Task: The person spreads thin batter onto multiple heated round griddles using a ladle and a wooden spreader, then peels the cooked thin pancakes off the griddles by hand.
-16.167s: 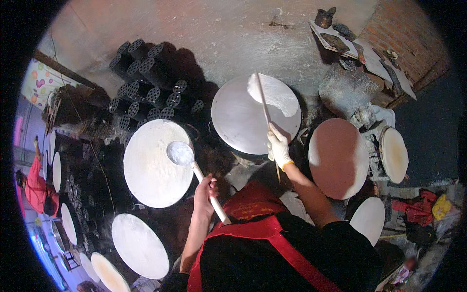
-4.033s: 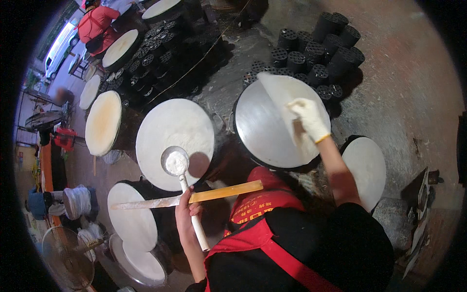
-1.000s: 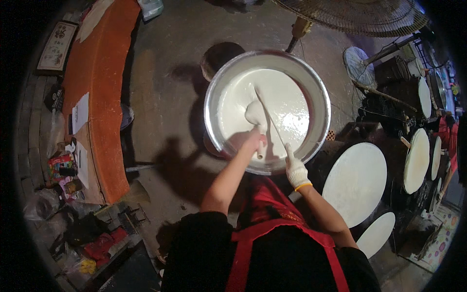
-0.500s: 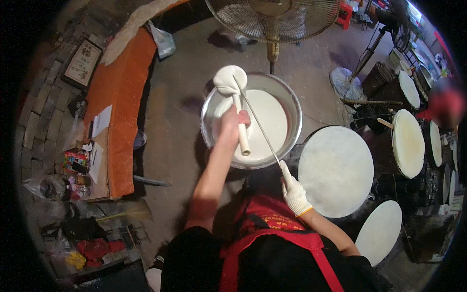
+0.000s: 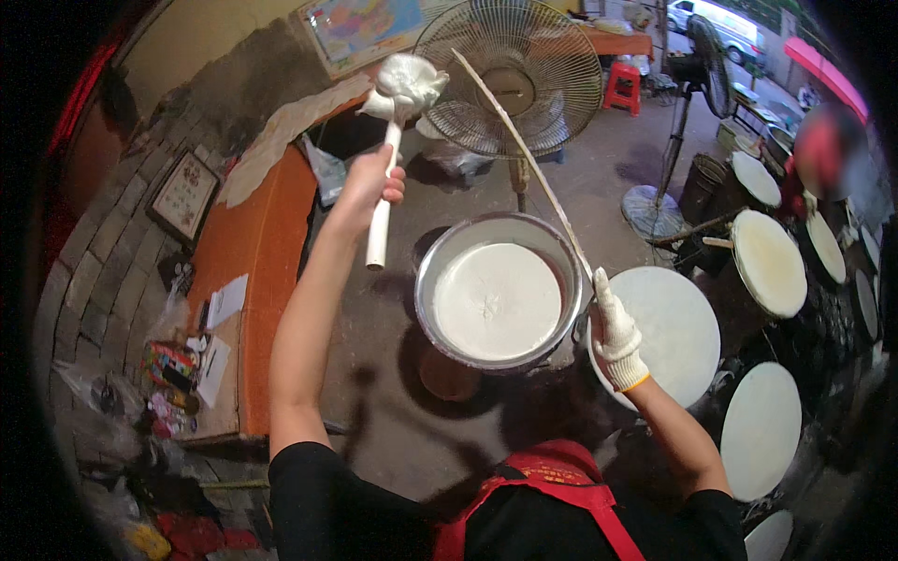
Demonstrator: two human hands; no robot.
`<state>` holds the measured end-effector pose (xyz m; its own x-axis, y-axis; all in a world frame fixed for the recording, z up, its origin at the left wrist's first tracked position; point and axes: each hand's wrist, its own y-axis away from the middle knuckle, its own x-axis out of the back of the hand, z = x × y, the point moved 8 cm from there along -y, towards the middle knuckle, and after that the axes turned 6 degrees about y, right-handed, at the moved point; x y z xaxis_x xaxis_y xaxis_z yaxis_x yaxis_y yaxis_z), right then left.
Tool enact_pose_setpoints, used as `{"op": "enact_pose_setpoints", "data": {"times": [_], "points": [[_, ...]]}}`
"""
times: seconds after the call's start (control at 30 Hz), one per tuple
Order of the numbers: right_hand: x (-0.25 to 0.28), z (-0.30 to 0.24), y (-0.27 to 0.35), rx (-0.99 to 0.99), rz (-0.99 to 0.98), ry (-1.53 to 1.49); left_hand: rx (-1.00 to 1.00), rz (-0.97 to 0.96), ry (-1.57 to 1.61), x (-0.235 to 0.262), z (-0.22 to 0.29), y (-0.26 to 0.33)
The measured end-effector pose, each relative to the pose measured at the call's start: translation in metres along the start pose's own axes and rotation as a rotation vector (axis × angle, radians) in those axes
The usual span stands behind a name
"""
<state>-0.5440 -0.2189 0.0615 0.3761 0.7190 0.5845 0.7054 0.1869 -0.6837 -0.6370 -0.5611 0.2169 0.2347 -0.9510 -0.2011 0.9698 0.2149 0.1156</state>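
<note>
My bare left hand (image 5: 371,190) is closed round the pale handle of a ladle (image 5: 405,86), raised beyond and left of a metal basin. Thick white batter coats the ladle's bowl and bulges over its edges. In a white knit glove, my right hand (image 5: 617,338) grips the near end of a long thin stick (image 5: 524,154), which slants up to the left and is smeared with batter. Between my hands stands the wide metal basin (image 5: 426,304), holding smooth white batter (image 5: 500,304). Just beside the glove lies a round griddle (image 5: 675,323) with a pale surface.
A pedestal fan (image 5: 510,89) stands behind the basin. More round griddles (image 5: 762,430) line the right, where a person in red (image 5: 828,154) is far off. At left is an orange-covered table (image 5: 271,309) with papers. A second fan (image 5: 702,70) stands farther back.
The ladle has risen away from over the basin, up and to the left. The stick's tip has separated from the ladle, and my right hand has moved right. The view has tilted upward.
</note>
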Motion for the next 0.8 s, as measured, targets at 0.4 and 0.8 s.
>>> {"op": "enact_pose_setpoints", "data": {"times": [0.4, 0.8], "points": [[0.062, -0.02, 0.218, -0.486, -0.019, 0.121, 0.694, -0.307, 0.248, 0.024, -0.206, 0.022], [0.133, -0.139, 0.524, -1.573, 0.54, 0.207, 1.859, -0.669, 0.243, -0.178, -0.247, 0.239]]}}
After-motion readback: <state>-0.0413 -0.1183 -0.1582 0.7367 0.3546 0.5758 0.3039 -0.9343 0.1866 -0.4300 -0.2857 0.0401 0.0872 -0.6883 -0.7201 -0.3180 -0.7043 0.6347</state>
